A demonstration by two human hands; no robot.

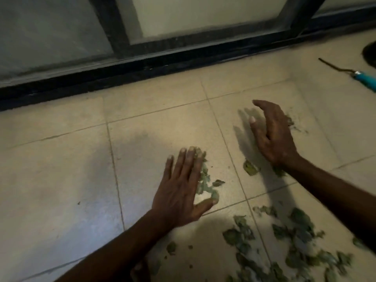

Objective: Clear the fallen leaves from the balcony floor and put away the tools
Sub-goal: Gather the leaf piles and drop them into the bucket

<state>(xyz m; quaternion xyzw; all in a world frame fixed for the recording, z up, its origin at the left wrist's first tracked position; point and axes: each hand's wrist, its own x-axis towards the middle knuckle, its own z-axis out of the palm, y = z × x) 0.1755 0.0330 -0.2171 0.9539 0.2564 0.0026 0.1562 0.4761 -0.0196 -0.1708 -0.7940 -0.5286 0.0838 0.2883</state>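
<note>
Lying flat on the floor [61, 180], the left hand [179, 188] touches leaves [204, 178] with straight, close fingers; the right hand [272, 135], fingers loosely curved, stands edgewise nearer the door track [142, 66].

The floor tiles [61, 180] looked ceramic, pale and matt with a faint sheen. The leaves [301, 226] were dull green and crumpled. The panes [203, 15] were frosted glass in a dark, dusty frame [114, 27]. The hand tool [365, 78] had a glossy turquoise handle and thin dull metal shank.

Two hands [179, 186]; one teal-handled tool [364, 78]; leaves [301, 231] too many to count.
</note>
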